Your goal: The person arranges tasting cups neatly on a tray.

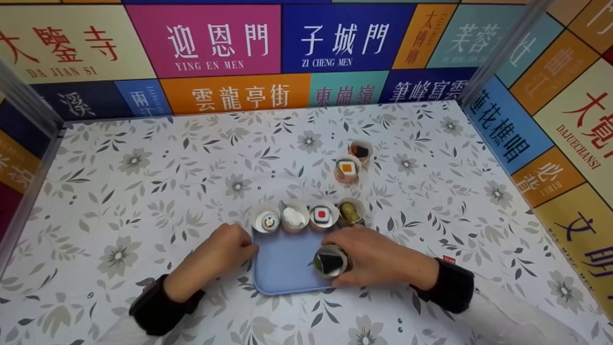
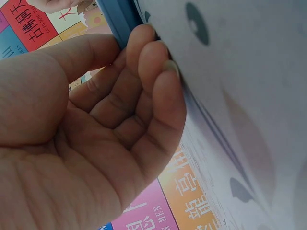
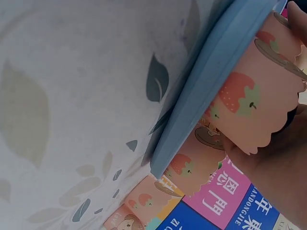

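Note:
A light blue tray [image 1: 282,261] lies on the table. My left hand [image 1: 222,249] is at its left edge; in the left wrist view, thumb and curled fingertips pinch the tray's rim [image 2: 122,19]. My right hand [image 1: 376,254] grips a paper cup [image 1: 329,262] over the tray's right part, its fingers round the far side and thumb at the near side. Something black and a green tip show inside that cup. The right wrist view shows its pink wall [image 3: 259,96] printed with strawberries, close against the tray.
Along the tray's far edge stand cups with a round roll [image 1: 268,221], a white piece [image 1: 293,216], a red-centred roll [image 1: 322,214] and a greenish-yellow piece [image 1: 350,213]. Farther back are an orange-centred roll's cup [image 1: 346,168] and a dark-filled cup [image 1: 361,149]. Printed panels [image 1: 234,91] wall the table.

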A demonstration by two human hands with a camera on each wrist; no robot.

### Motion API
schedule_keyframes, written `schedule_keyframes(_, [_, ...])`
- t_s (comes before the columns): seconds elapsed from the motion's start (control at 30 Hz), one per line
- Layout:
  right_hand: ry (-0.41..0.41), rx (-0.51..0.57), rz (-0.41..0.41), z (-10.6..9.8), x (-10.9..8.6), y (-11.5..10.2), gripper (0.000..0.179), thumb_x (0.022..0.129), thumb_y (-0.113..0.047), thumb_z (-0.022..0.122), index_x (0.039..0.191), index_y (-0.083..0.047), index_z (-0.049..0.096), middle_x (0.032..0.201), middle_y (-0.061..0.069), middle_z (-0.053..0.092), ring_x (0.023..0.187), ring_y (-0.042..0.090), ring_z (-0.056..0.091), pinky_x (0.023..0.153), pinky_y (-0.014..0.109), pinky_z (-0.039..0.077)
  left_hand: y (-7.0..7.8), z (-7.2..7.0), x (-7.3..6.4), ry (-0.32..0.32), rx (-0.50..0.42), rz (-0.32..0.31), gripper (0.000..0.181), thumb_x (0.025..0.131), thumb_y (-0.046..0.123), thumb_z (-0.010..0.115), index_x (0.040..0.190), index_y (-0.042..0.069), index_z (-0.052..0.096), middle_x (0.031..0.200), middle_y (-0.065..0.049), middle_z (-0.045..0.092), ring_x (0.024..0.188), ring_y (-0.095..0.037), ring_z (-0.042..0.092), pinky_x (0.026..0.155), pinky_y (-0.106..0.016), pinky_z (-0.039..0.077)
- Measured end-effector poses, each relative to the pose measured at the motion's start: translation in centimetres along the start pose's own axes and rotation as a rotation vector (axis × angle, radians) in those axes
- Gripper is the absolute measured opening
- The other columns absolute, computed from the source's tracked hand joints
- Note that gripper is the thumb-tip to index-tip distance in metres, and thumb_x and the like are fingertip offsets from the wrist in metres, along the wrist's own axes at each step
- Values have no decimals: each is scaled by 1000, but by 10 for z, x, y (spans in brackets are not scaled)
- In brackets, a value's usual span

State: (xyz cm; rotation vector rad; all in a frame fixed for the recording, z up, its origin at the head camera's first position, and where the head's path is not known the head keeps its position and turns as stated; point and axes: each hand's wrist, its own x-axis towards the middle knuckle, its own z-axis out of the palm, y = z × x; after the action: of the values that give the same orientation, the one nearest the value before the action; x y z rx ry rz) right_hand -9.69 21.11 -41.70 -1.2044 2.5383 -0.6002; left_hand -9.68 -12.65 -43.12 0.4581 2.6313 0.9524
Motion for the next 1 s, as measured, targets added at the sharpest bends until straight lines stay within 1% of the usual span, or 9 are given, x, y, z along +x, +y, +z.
schedule_keyframes(0.2, [-2, 1, 12, 0, -2, 2, 73, 77, -46, 91, 137, -17, 60, 125, -10, 65, 115, 13, 59, 106, 41, 45, -1, 1, 0, -2, 0, -4, 51, 91, 7, 68, 49, 20, 43, 46, 12, 36, 44, -7, 35, 47, -26, 29])
schedule_keyframes(0.3, [19, -10, -4, 0, -5, 2, 78, 78, -51, 89, 140, -15, 59, 129, -8, 64, 118, 14, 59, 104, 41, 47, -2, 2, 0, 2, 1, 7, 50, 91, 7, 69, 49, 20, 43, 46, 13, 37, 44, -7, 36, 47, -25, 30])
schedule_keyframes(0.37, [48, -22, -23, -3, -7, 2, 82, 79, -56, 87, 142, -13, 58, 132, -6, 64, 121, 15, 58, 105, 43, 46, -1, 2, -1, 5, 2, 13, 51, 91, 7, 69, 49, 20, 43, 46, 13, 37, 44, -6, 36, 46, -25, 29])
schedule_keyframes(0.47, [108, -34, -54, -8, -11, 1, 84, 81, -63, 83, 141, -10, 58, 134, -3, 64, 124, 17, 58, 107, 44, 45, -1, 1, -1, 10, 12, 20, 52, 91, 7, 69, 49, 20, 40, 46, 13, 34, 44, -6, 33, 46, -25, 28])
schedule_keyframes(0.6, [205, -33, -80, -18, -17, 2, 80, 82, -63, 81, 139, -11, 59, 135, -2, 64, 126, 16, 58, 108, 44, 44, -1, 1, -1, 16, 20, 20, 53, 90, 6, 68, 49, 21, 37, 46, 13, 31, 44, -6, 31, 46, -24, 26])
schedule_keyframes(0.73, [322, -30, -109, -28, -22, 9, 73, 84, -52, 85, 140, -13, 59, 135, -1, 64, 127, 18, 58, 108, 41, 44, -1, 1, 0, 16, 20, 14, 53, 89, 6, 68, 49, 21, 37, 46, 13, 31, 44, -6, 31, 46, -25, 27])
schedule_keyframes(0.87, [436, -29, -121, -33, -25, 24, 67, 88, -40, 85, 140, -9, 59, 141, 7, 60, 131, 23, 57, 109, 37, 42, -1, 1, 0, 16, 23, 13, 52, 89, 6, 68, 49, 20, 38, 46, 12, 32, 43, -6, 32, 46, -25, 28])
schedule_keyframes(0.93, [476, -44, -104, -35, -26, 32, 66, 89, -39, 84, 141, -7, 58, 146, 12, 56, 133, 26, 55, 108, 37, 43, -1, 1, 0, 16, 22, 10, 52, 90, 6, 68, 49, 20, 38, 46, 12, 33, 43, -7, 33, 46, -25, 28])
schedule_keyframes(1.0, [506, -50, -78, -36, -25, 40, 66, 89, -35, 84, 141, -4, 57, 149, 15, 53, 135, 29, 54, 106, 42, 45, 0, 1, 0, 17, 21, 9, 51, 90, 6, 68, 49, 20, 39, 46, 12, 34, 43, -7, 34, 46, -25, 29])
